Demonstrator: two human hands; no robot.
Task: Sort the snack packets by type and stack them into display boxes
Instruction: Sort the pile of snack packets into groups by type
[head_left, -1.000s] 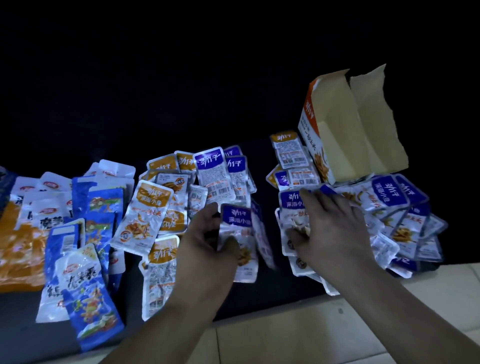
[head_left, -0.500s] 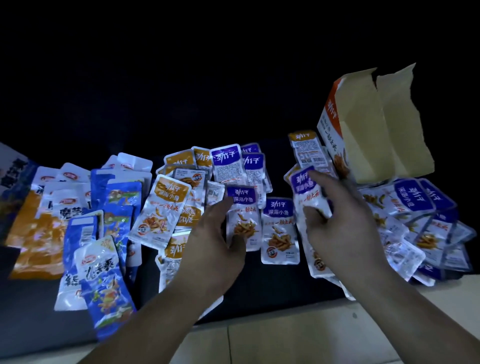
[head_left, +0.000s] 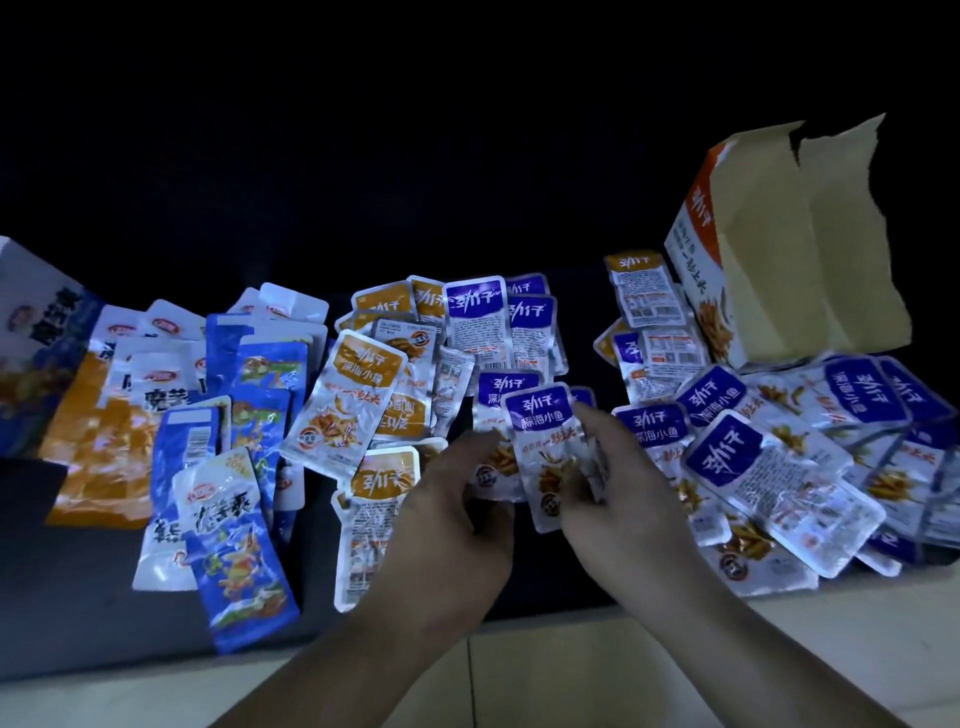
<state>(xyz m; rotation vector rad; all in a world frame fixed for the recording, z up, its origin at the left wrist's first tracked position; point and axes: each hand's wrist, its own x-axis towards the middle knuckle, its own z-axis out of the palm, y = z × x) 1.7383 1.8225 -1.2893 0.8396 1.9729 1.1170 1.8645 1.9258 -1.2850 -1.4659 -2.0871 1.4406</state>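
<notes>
Snack packets cover a dark surface. My right hand (head_left: 618, 483) pinches a purple-topped packet (head_left: 545, 441) by its right edge, held over another purple packet (head_left: 501, 395). My left hand (head_left: 457, 509) grips the lower left of these packets, thumb on top. More purple packets (head_left: 769, 467) are heaped at the right. Orange-topped packets (head_left: 348, 400) lie in the middle, blue packets (head_left: 234, 535) and orange-and-white packets (head_left: 109, 415) at the left. An open cardboard display box (head_left: 769, 249) with a torn flap stands tilted at the back right.
Another blue printed box (head_left: 31, 338) shows at the far left edge. The dark surface (head_left: 67, 571) ends at a pale tiled floor (head_left: 571, 670) near me. Everything behind the packets is black.
My right hand brought a purple packet leftward from the right pile to the one at my left hand. Both hands now meet on these packets in the middle.
</notes>
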